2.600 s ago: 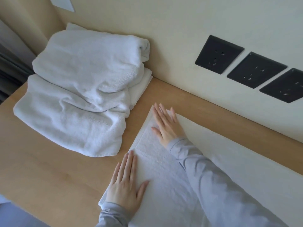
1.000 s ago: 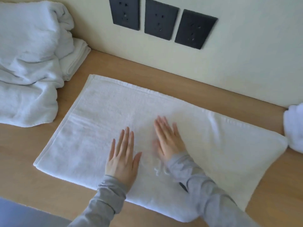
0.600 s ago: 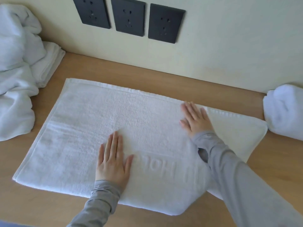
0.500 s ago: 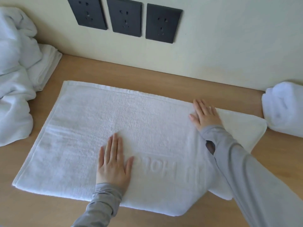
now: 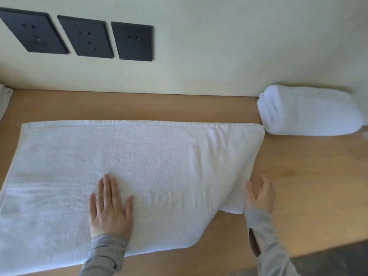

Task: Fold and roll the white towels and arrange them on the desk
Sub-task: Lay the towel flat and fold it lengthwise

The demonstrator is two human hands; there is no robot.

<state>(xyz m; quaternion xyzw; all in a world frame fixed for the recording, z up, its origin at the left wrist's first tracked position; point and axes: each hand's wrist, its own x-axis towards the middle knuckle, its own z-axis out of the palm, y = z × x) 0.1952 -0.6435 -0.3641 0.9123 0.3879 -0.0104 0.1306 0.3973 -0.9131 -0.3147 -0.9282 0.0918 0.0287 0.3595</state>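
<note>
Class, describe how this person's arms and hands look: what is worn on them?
The left sleeve and right sleeve are long, plain grey, reaching the wrists. The right one has a dark slit near its cuff. The left hand and right hand are bare: no gloves, rings or watch show.

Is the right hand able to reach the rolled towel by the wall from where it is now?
Probably yes. The right hand sits at the right edge of the flat towel, and only bare desk lies between it and the rolled towel against the wall; nothing stands in the way.
</note>
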